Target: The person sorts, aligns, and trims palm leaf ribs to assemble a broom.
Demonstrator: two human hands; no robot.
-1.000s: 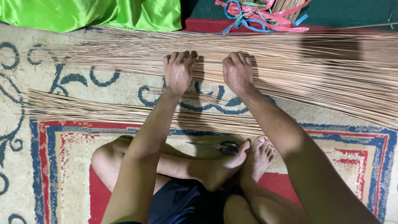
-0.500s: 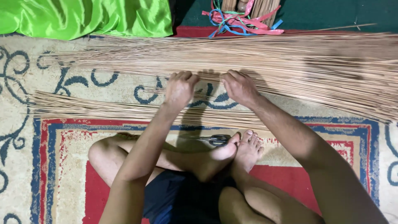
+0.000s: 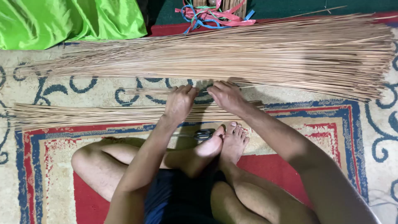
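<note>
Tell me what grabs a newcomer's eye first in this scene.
The wide fan of thin tan sticks across the patterned rug stands out first. At the middle, the left hand and right hand pinch a few sticks from it. A bright green shiny cloth lies top left.

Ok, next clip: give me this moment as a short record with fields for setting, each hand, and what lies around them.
setting: person sitting cross-legged on a patterned rug
left hand: left hand on a few thin sticks between the two piles
right hand: right hand pinching the same sticks
far pile: large spread of sticks
near pile: smaller bundle lying beside the feet
scissors: scissors on the rug by the toes
background: green cloth, coloured straps
</note>
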